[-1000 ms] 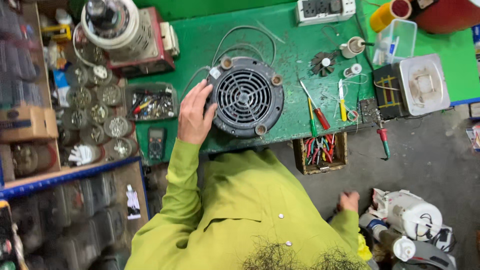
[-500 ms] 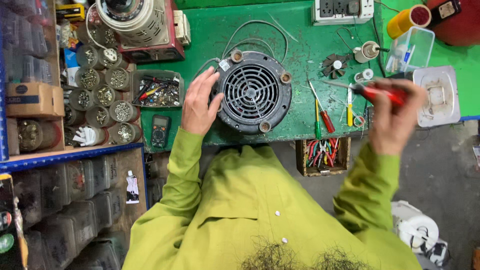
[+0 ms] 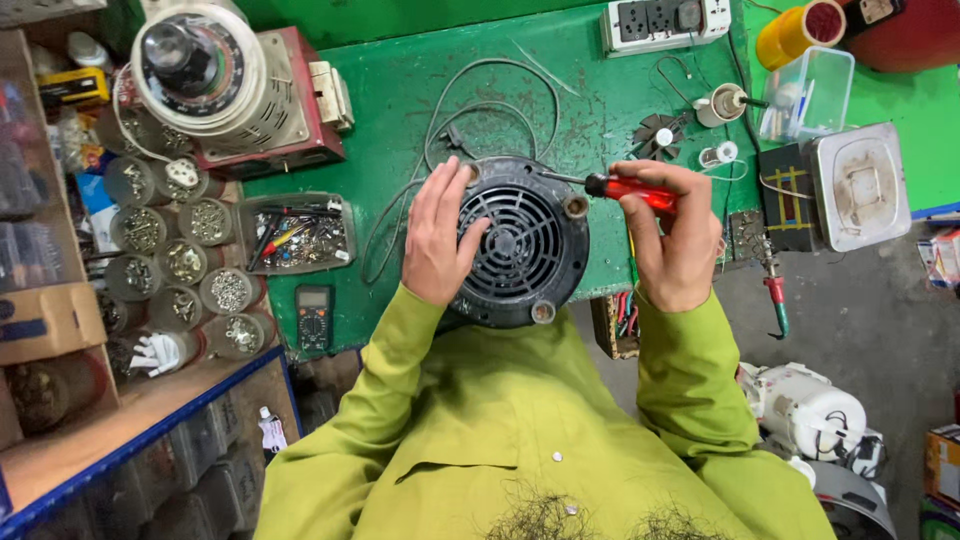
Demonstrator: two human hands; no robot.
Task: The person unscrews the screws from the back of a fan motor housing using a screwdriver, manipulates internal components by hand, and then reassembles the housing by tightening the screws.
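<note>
A round black motor housing (image 3: 520,250) with a slotted grille lies on the green workbench (image 3: 400,110), near its front edge. My left hand (image 3: 438,235) rests flat on the housing's left rim, fingers spread. My right hand (image 3: 675,235) grips a red-handled screwdriver (image 3: 625,187) whose shaft points left onto the housing's upper right rim. Grey wires (image 3: 480,110) loop from the housing toward the back of the bench.
A large dial transformer (image 3: 215,80) stands at back left. Nearby are a tray of small parts (image 3: 295,232), a multimeter (image 3: 314,317) and several open jars of screws (image 3: 165,250). A power strip (image 3: 660,20), clear box (image 3: 805,95) and metal tin (image 3: 860,185) sit right. White motors (image 3: 805,410) lie on the floor.
My right hand rose from the floor, picked up the red screwdriver and brought it left to the housing's rim. The left hand stayed on the housing.
</note>
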